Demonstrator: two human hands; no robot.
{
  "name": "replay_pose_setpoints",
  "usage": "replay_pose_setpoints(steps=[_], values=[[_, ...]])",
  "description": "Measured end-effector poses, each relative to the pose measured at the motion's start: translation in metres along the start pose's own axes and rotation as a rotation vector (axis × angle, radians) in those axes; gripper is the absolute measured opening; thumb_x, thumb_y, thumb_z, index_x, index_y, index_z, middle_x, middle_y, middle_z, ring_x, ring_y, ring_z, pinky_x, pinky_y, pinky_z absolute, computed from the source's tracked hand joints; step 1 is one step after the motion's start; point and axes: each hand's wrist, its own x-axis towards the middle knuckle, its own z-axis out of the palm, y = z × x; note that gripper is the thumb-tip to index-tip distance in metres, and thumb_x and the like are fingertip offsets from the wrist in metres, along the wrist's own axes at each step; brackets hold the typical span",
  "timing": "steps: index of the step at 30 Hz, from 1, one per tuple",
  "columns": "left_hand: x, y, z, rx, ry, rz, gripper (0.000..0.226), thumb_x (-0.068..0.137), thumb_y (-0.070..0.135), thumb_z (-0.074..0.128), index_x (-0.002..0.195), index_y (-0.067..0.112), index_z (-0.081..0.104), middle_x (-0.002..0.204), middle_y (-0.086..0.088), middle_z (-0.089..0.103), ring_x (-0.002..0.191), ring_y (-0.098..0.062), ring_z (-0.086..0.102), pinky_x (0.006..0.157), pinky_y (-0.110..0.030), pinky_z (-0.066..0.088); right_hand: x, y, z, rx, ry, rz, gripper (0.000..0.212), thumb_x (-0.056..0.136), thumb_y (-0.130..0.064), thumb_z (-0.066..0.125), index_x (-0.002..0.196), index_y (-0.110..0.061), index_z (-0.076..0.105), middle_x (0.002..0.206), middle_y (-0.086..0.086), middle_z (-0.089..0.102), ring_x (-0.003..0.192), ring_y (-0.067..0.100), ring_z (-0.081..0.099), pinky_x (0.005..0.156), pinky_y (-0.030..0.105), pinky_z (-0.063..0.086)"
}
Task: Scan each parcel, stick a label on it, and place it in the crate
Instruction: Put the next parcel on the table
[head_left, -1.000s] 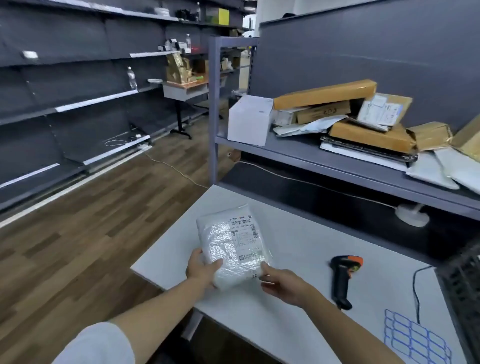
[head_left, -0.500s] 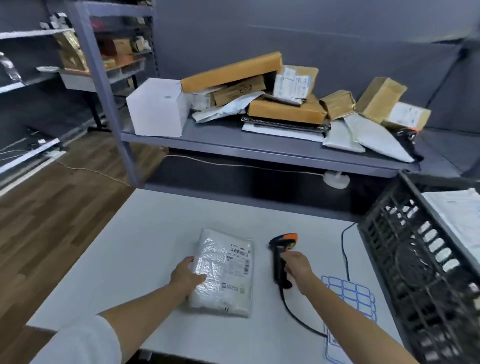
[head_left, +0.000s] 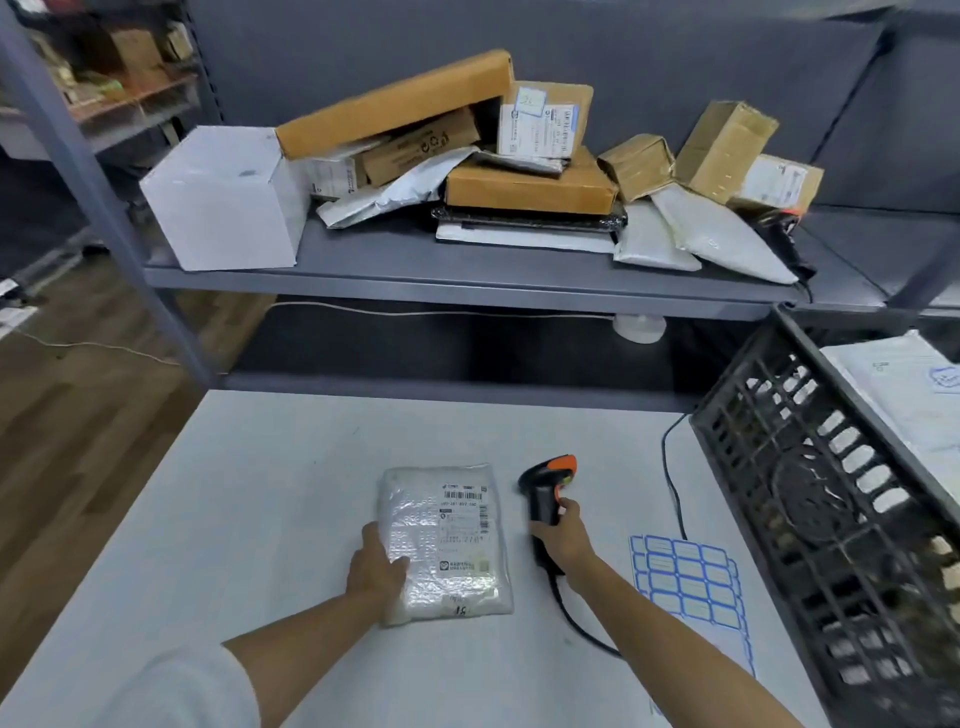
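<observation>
— What is that parcel looking like?
— Glossy bubble plastic, a matt paper label showing on top.
— And the rest?
— The tabletop is looking smooth and matt white, the crate is showing black plastic lattice, the scanner dull black plastic with an orange cap.

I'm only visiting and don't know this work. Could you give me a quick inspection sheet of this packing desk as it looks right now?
Surface: white table, a bare stretch at the left.
Job's things: bubble-wrapped parcel lying flat, printed label up; scanner; sheet of blue-edged labels; black crate at the right, pale parcels inside.
Clutter: nothing seen on the table; boxes and mailers piled on the grey shelf.
Hands: left hand rests on the parcel's near left edge; right hand grips the scanner's handle.
Cables: scanner cable trails toward the person; another black cable beside the crate.
Surroundings: wooden floor, more shelving at the left.
</observation>
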Motion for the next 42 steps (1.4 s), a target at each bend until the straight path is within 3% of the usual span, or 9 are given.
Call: replay_pose_setpoints(steps=[4,7,11,14,18,21,24,31,42], values=[[0.000,0.005,0.006,0.178,-0.013,0.028,0.064,0.100,0.018,0.040,0.151,0.033,0.004,0.136,-0.020,0.042,0.117,-0.031,0.051,0.097,-0.034,0.040,0.005,-0.003,0.005,-0.144,0.022,-0.022,0.063,0.086,-0.002,0.062,0.136,-0.004,0.024,0.121,0.019,0.049,0.095,0.030,0.053,0.072,0.034,0.048],[0.000,0.013,0.008,0.292,-0.021,0.025,0.063,0.101,0.023,0.036,0.150,0.035,-0.001,0.135,-0.019,0.040,0.112,-0.028,0.054,0.094,-0.033,0.043,0.007,0.000,0.006,-0.249,0.041,-0.041,0.062,0.081,0.002,0.064,0.131,-0.002,0.027,0.117,0.020,0.050,0.100,0.033,0.055,0.080,0.040,0.051],[0.003,0.012,0.007,0.368,-0.027,0.040,0.064,0.101,0.026,0.037,0.151,0.033,-0.002,0.134,-0.017,0.042,0.112,-0.027,0.055,0.091,-0.032,0.044,0.009,-0.010,-0.001,-0.257,0.025,0.054,0.059,0.082,0.000,0.064,0.131,-0.004,0.031,0.119,0.019,0.051,0.101,0.033,0.055,0.068,0.033,0.046],[0.007,0.011,0.002,0.394,-0.018,0.060,0.062,0.100,0.027,0.041,0.151,0.032,0.006,0.134,-0.016,0.042,0.117,-0.028,0.052,0.094,-0.034,0.044,0.007,-0.024,-0.010,-0.128,-0.002,0.083,0.057,0.082,-0.002,0.064,0.130,-0.006,0.034,0.105,0.013,0.051,0.090,0.028,0.054,0.058,0.029,0.046],[0.010,0.011,-0.006,0.360,-0.053,0.108,0.063,0.096,0.026,0.049,0.149,0.028,0.015,0.134,-0.015,0.038,0.120,-0.030,0.048,0.096,-0.035,0.044,-0.009,-0.036,-0.023,0.062,-0.074,0.060,0.052,0.082,0.000,0.059,0.122,-0.017,0.031,0.095,0.012,0.050,0.079,0.024,0.053,0.067,0.036,0.051],[0.011,0.011,-0.012,0.292,-0.076,0.118,0.060,0.094,0.024,0.053,0.146,0.023,0.023,0.129,-0.016,0.039,0.114,-0.031,0.052,0.092,-0.032,0.046,-0.025,-0.039,-0.023,0.220,-0.125,0.061,0.033,0.084,0.000,0.051,0.113,-0.010,0.040,0.077,0.010,0.050,0.061,0.019,0.049,0.052,0.029,0.045],[0.010,0.007,-0.017,0.242,-0.085,0.112,0.056,0.093,0.020,0.053,0.144,0.019,0.028,0.129,-0.018,0.041,0.113,-0.031,0.053,0.088,-0.029,0.044,-0.037,-0.037,-0.017,0.264,-0.133,0.028,0.010,0.088,-0.013,0.055,0.096,-0.009,0.050,0.070,0.006,0.051,0.051,0.016,0.049,0.046,0.026,0.043],[-0.004,-0.010,-0.026,0.216,-0.084,0.093,0.055,0.091,0.017,0.054,0.139,0.008,0.029,0.128,-0.018,0.044,0.114,-0.031,0.053,0.087,-0.030,0.045,-0.055,-0.029,0.001,0.195,-0.214,-0.013,0.016,0.084,-0.023,0.061,0.083,-0.010,0.051,0.061,0.001,0.053,0.045,0.016,0.046,0.045,0.025,0.040],[-0.010,-0.019,-0.035,0.169,-0.067,0.092,0.064,0.091,0.019,0.055,0.144,0.008,0.022,0.136,-0.019,0.039,0.123,-0.031,0.047,0.096,-0.033,0.042,-0.067,-0.039,0.008,0.201,-0.221,-0.005,0.012,0.085,-0.019,0.058,0.087,-0.008,0.053,0.061,0.003,0.051,0.045,0.016,0.043,0.044,0.025,0.039]])
